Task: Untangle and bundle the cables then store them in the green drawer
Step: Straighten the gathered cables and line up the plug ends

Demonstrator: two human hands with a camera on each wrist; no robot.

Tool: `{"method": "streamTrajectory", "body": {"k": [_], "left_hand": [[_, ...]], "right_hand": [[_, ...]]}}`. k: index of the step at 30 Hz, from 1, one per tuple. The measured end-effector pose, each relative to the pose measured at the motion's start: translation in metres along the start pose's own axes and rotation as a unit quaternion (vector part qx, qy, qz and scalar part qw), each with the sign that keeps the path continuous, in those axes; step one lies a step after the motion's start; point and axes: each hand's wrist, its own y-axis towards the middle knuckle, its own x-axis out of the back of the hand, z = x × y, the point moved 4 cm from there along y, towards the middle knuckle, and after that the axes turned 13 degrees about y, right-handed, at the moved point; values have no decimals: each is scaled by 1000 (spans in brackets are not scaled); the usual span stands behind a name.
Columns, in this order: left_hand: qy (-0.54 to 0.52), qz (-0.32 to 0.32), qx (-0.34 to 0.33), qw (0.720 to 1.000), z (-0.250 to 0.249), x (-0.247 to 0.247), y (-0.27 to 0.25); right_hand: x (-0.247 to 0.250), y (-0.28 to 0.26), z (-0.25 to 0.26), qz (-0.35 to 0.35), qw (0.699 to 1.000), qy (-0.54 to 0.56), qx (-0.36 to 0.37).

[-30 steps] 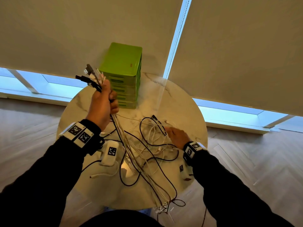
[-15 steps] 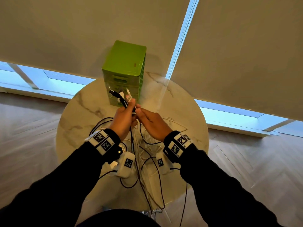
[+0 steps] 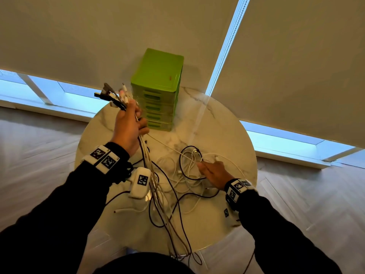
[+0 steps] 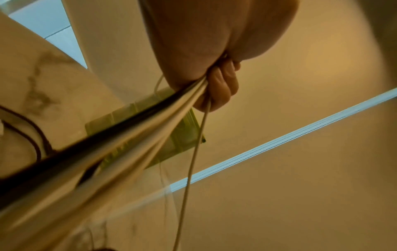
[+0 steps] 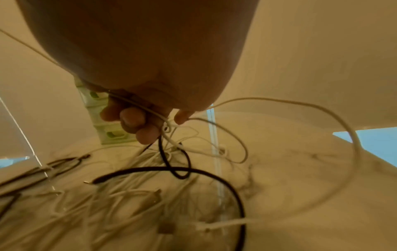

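Left hand (image 3: 128,125) grips cable bundle (image 3: 116,96) (raised) — right hand (image 3: 214,172) pinches a white cable (image 5: 159,116)

table (image 3: 227,135): round, pale marble with dark veins, centre of frame | blinds (image 3: 98,36): beige, filling the upper frame, a bright gap between them at upper right | window strip (image 3: 79,95): lit, beneath blinds | floor (image 3: 39,139): pale wood, herringbone at right
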Motion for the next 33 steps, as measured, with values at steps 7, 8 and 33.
{"method": "streamTrajectory", "body": {"k": [7,8,33], "left_hand": [[338,35,-107,934,14,-6,-10],[365,44,-103,924,22,-9,-14],[129,-38,12,991,1,13,-18]], "right_hand": [[31,52,44,-15,991,-116,-65],[33,60,58,-33,992,-109,-48],[-10,34,37,66,995,50,-48]]}}
